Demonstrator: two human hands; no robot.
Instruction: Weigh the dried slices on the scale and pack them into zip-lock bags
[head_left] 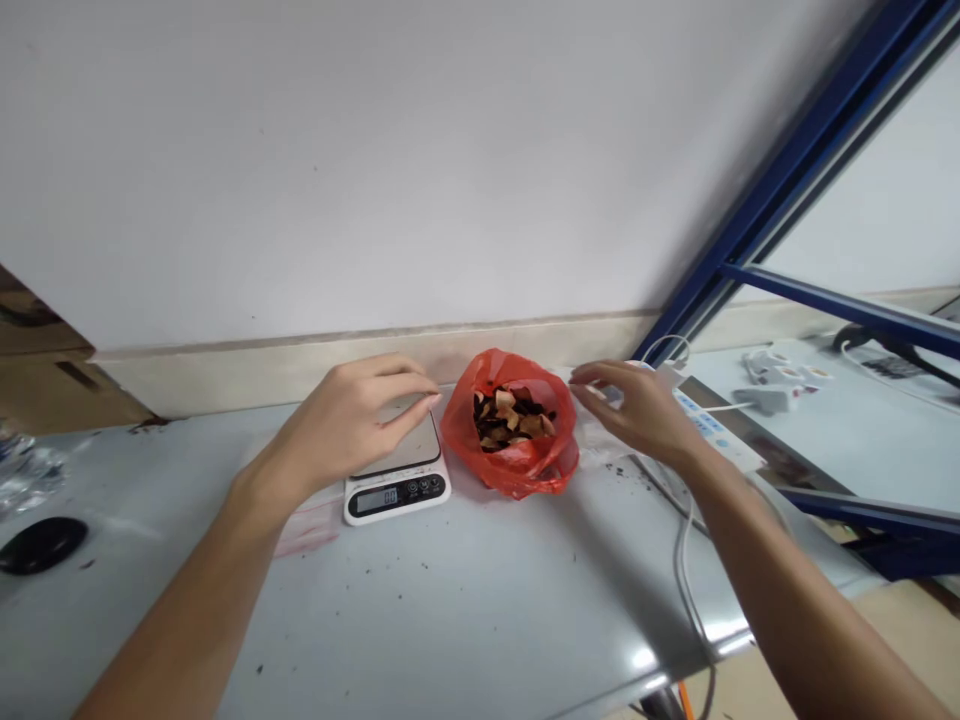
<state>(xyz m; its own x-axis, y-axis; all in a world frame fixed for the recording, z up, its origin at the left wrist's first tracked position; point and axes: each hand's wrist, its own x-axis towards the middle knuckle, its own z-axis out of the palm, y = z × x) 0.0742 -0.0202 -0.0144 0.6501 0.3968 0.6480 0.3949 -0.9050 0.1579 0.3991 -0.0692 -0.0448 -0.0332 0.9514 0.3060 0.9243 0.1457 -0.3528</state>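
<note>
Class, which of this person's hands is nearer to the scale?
Left. The left hand is over the scale; the right hand is across the red bag from it.

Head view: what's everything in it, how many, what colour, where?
Red plastic bag: 1, red, table's middle
Flat dry-looking pieces: many, brown, inside bag
White digital scale: 1, white, left of bag
Smooth metallic table: 1, grey, underneath
Black oval object: 1, black, far left
Crinkly clear plastic: uncountable, clear, far left
White rectangular power strip: 1, white, right of bag
Thin white cables: several, white, right
White plug-like fittings: several, white, far right
Blue metal frame: 1, blue, right
Brown cardboard box: 1, brown, back left
Painted white wall: 1, white, behind table
Left hand: 1, bare, above scale
Right hand: 1, bare, beside bag
</note>
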